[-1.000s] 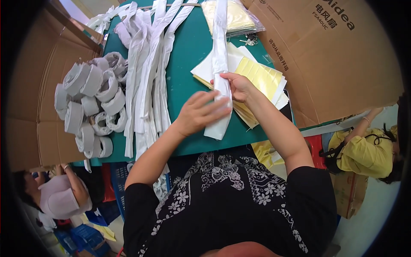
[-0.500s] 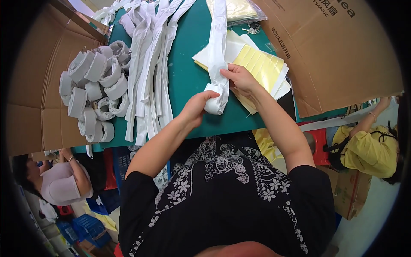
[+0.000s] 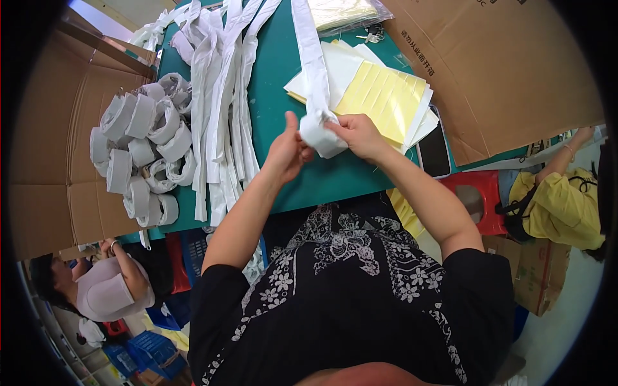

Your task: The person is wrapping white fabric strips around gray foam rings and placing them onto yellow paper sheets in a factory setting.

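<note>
A long white strip, which looks like folded cloth or film, runs from the table's far edge toward me. Its near end is wound into a thick flat roll. My right hand grips this roll at its right side, thumb on top and the other fingers hidden behind. Just left of the roll is my left hand, thumb raised and apart from its bent fingers, with nothing visible in it. Those fingertips are close to the roll; whether they touch it I cannot tell.
Many finished white rolls are heaped at left beside a cardboard box. Loose white strips lie alongside. Yellow and white sheets, a phone, keys and another carton are at right. Two people sit nearby.
My left hand has come off the roll and moved slightly left, its thumb lifting. My right hand has slid down from the strip onto the roll. The view has shifted a little.
</note>
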Available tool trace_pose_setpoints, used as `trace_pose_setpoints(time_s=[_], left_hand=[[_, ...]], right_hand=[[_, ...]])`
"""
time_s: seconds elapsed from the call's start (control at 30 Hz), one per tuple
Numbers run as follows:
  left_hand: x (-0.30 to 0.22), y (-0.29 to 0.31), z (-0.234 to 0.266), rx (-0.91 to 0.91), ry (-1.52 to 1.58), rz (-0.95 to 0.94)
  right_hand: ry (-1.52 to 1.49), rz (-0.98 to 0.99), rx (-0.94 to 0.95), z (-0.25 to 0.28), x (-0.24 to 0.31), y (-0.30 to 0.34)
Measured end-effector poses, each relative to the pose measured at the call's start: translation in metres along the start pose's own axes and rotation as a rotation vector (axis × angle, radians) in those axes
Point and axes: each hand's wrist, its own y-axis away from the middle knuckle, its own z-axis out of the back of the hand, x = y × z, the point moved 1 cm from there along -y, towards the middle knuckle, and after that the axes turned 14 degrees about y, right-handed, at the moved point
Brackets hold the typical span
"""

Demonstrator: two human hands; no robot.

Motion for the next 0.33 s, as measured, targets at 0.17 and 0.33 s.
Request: trace_pose_setpoints(time_s=[0.17,0.33], left_hand=[[0.007,0.031,-0.020,-0.041,-1.445,-1.160],[0.005,0.019,-0.007,0.355,-1.854,-1.357]], right_hand=[[-0.454,-0.406,-0.063,-0.011,0.007,0.011],[-0.727,-0.456,-0.023,-0.031,0.017,0.016]])
